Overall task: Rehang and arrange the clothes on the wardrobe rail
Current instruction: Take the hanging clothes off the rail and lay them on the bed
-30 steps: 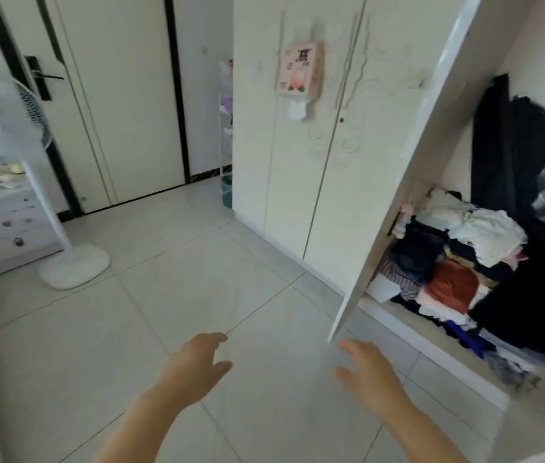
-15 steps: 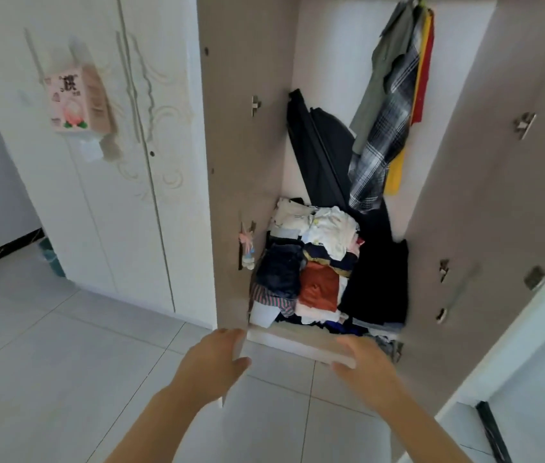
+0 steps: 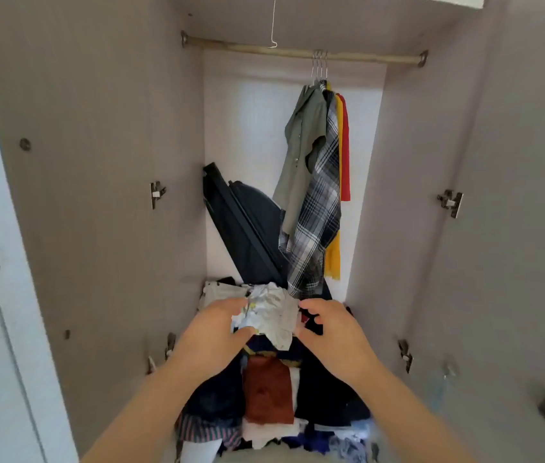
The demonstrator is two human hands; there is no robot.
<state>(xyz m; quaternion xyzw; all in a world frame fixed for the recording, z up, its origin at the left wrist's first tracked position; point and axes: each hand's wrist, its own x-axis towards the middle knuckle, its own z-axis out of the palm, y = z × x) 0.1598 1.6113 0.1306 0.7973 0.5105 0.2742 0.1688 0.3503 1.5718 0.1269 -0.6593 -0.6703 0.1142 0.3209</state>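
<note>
Grip status: left hand [image 3: 211, 332] is grasping the white garment [image 3: 273, 315] from its 9 o'clock side. The fingers [image 3: 231, 304] curl over the garment's top edge and the thumb [image 3: 242, 333] closes under it, so crumpled cloth sits between them.

Right hand [image 3: 338, 339] is at the garment's 3 o'clock side, half curled, with a gap between thumb and fingers. The thumb tip touches the cloth's right edge. Can't tell whether it actually pinches anything.

White garment is bunched up on top of the clothes pile [image 3: 264, 426], just below frame centre. It is inside the wardrobe [image 3: 107, 162] and well below the rail [image 3: 364, 58].

Rail runs across at 12 o'clock, wall to wall. 3 hanger hooks [image 3: 319, 65] sit close together on it, right of its middle.

Hanging from those hooks, packed tight:
- olive shirt [image 3: 304, 145]
- plaid shirt [image 3: 318, 222], whose hem reaches the pile
- yellow garment [image 3: 333, 255]
- red garment [image 3: 345, 145], the shortest, at the 3 o'clock end

1 bare wire hook [image 3: 274, 25] dangles at 12 o'clock, left of the hanging group. Its tip is level with the rail.

Black folded object [image 3: 247, 222] leans tilted against the back wall, at 9 o'clock of the plaid shirt.

In the pile, a rust-brown garment [image 3: 266, 396] lies at 6 o'clock of the white garment, between both forearms. Dark navy pieces lie either side of it.
</note>
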